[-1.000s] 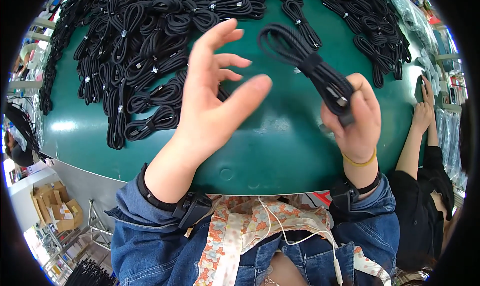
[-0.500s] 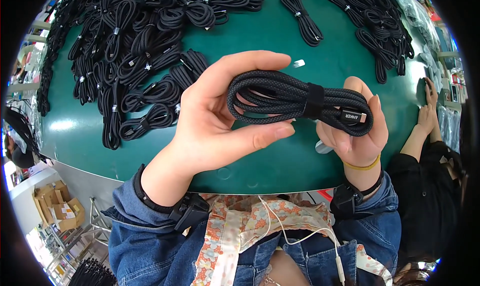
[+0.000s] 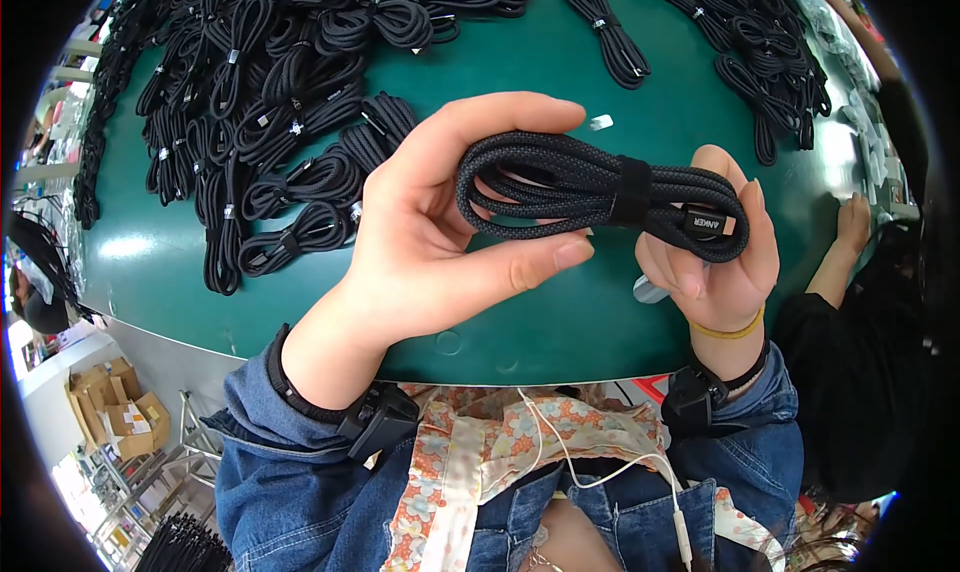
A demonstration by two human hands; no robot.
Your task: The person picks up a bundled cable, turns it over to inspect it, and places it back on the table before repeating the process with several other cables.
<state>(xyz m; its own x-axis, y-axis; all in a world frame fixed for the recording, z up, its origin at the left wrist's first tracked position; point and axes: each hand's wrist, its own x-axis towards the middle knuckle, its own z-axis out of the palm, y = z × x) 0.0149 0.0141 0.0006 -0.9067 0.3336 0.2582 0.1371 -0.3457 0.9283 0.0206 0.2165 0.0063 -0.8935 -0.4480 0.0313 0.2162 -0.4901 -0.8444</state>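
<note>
A coiled black braided cable [image 3: 545,197], bound at its middle by a black strap, is held level above the table between my two hands. My left hand [image 3: 415,222] grips the wide looped end, thumb below and fingers curled over the top. At the other end, my right hand [image 3: 745,277] has its fingers round the narrower loops, where a black connector with a metal tip shows. A grey cylindrical object [image 3: 650,290], partly hidden, sticks out beneath the right hand's fingers; its kind is unclear.
Many bundled black cables [image 3: 290,62] are heaped on the green table [image 3: 520,322] at the left and back. One bundle [image 3: 607,37] lies apart, near another pile [image 3: 755,62] at right. A small white scrap [image 3: 600,123] lies beyond my hands. A co-worker's arm [image 3: 843,247] reaches in from the right.
The cable has risen slightly and its connector end has turned a little, both hands still holding it. At the right, the co-worker has shifted, and another arm shows at the upper right.
</note>
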